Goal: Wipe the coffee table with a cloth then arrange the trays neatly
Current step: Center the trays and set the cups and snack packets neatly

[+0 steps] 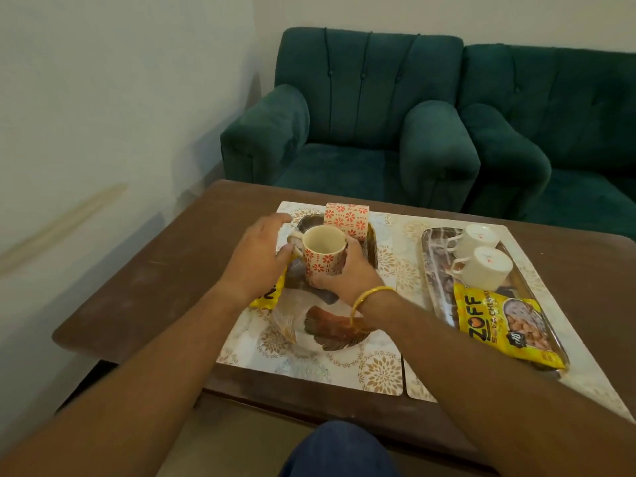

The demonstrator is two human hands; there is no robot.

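Note:
On the brown coffee table (165, 270), a feather-patterned tray (330, 330) lies on the left placemat (309, 366). My right hand (347, 273) grips an upright cream mug with red flowers (323, 259) above this tray, fingers and thumb curled round its side. My left hand (254, 259) is beside the mug's handle, fingers stretched out and thumb close to the handle. A second flowered mug (346, 220) stands upside down just behind. A yellow snack packet (266, 297) shows partly under my left wrist. No cloth is in view.
On the right placemat (406, 270) a clear oblong tray (432, 277) carries two white cups (478, 235) (485, 268) turned mouth down and a yellow snack packet (502, 321). Green armchairs (361, 132) stand behind the table, a wall to the left.

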